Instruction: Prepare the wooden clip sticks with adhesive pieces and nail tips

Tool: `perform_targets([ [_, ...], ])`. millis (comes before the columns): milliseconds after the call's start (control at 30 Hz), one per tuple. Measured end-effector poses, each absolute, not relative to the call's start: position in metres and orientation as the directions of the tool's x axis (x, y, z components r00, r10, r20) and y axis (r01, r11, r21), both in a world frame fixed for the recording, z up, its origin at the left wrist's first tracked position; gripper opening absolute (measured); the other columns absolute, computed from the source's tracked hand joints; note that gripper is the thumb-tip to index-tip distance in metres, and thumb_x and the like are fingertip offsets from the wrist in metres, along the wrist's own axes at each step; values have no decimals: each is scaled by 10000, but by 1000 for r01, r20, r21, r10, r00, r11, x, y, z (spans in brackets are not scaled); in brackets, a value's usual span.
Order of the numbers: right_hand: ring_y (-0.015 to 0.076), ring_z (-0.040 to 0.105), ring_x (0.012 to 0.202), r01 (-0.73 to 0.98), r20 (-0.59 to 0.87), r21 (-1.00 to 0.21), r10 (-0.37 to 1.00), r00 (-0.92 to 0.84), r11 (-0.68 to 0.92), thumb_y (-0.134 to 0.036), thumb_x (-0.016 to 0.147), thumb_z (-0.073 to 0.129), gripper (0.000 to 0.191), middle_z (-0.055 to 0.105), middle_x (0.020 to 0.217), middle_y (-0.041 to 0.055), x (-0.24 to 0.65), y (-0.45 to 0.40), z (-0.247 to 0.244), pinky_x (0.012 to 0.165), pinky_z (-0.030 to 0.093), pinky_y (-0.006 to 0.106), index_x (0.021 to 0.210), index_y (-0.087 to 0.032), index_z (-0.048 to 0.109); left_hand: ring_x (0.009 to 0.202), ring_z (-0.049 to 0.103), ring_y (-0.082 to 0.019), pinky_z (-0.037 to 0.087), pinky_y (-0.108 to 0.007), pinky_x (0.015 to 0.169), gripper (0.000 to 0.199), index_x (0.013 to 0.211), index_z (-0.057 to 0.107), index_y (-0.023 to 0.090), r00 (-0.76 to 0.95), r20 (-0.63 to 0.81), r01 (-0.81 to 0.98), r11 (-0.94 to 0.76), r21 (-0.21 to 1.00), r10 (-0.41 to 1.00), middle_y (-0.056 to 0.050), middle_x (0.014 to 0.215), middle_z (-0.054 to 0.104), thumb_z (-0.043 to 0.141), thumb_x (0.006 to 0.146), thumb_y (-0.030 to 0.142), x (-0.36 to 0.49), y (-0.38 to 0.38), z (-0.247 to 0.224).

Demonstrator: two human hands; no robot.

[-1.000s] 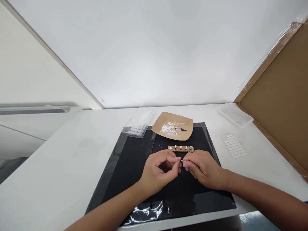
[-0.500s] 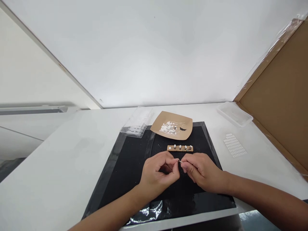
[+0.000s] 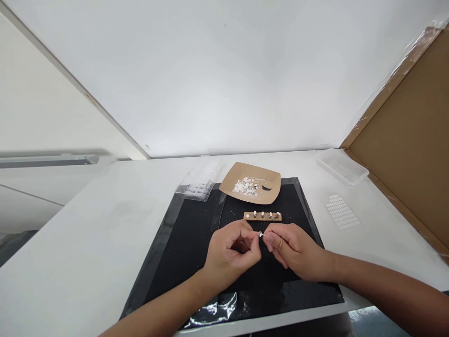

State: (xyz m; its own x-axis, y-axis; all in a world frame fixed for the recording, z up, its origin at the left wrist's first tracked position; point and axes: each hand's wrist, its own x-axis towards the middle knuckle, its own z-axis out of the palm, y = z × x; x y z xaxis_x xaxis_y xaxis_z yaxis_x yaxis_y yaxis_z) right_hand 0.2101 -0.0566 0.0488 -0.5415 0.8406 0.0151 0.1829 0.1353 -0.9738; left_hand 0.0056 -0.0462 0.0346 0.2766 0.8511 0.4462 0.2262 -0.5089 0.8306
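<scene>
Over the black mat [image 3: 189, 234] both hands meet in front of me. My left hand [image 3: 233, 252] pinches a small shiny round metal piece [image 3: 260, 234] between thumb and forefinger. My right hand [image 3: 293, 250] is closed on a thin white stick [image 3: 264, 235]; its tip is at the metal piece, and the fingers hide most of it. Just beyond the hands lies a brown strip [image 3: 258, 216] carrying a row of several small dark metal pieces with white tops, with a white dot at its left end.
Behind the strip stands a brown square plate [image 3: 228, 183] with white discs, thin sticks and a black scrap. A clear compartment box [image 3: 196, 187] is to its left. White dots [image 3: 342, 213] and a translucent tray [image 3: 342, 166] lie right, near a cardboard panel [image 3: 403, 140].
The metal piece has turned between my left fingertips and shows more of its shiny face. My right thumb has shifted slightly on the stick. Everything else stays in place.
</scene>
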Motion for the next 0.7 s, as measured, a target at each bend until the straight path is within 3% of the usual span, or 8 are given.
perform_targets([
  [333, 91, 369, 468, 109, -27, -993, 832, -553, 40, -558, 1120, 404, 472, 478, 509, -88, 212, -52, 51, 515, 333, 222, 819, -210, 512, 450, 681, -101, 506, -153, 415, 132, 778, 646, 154, 296, 283, -9, -294, 956, 912, 22, 741, 603, 682, 905, 148, 7, -49, 31],
  [700, 92, 354, 471, 72, -36, -997, 832, -553, 5, -606, 1103, 418, 493, 462, 504, -94, 212, -53, 49, 520, 325, 227, 834, -206, 520, 410, 665, -97, 537, -165, 399, 197, 816, 648, 136, 326, 208, -109, -182, 977, 922, 22, 745, 607, 703, 961, 257, 7, -48, 33],
])
